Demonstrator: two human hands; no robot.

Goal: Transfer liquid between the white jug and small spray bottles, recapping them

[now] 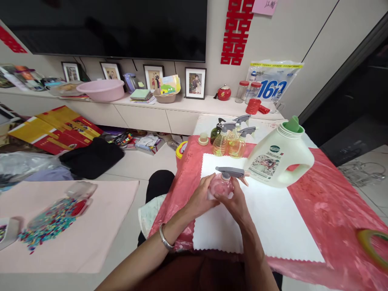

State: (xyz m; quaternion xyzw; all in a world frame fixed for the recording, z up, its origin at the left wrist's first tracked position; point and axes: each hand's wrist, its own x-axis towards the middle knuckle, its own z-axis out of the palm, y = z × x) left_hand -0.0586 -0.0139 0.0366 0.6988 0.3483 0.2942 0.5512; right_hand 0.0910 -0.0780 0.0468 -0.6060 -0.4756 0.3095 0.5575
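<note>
A: Both hands were wrapped round the pink spray bottle [222, 185] on the white cloth [273, 226], left hand [202, 198] and right hand [235, 201] gripping its belly.

B: Yeah, I'd have held it steady by the base. Bottle stood upright, long axis vertical, gray nozzle pointing toward three o'clock at the big jug [280, 159].

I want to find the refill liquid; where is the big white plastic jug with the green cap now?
In the head view, the big white plastic jug with the green cap stands right of centre on the white cloth, beside the pink spray bottle in both hands.
</note>
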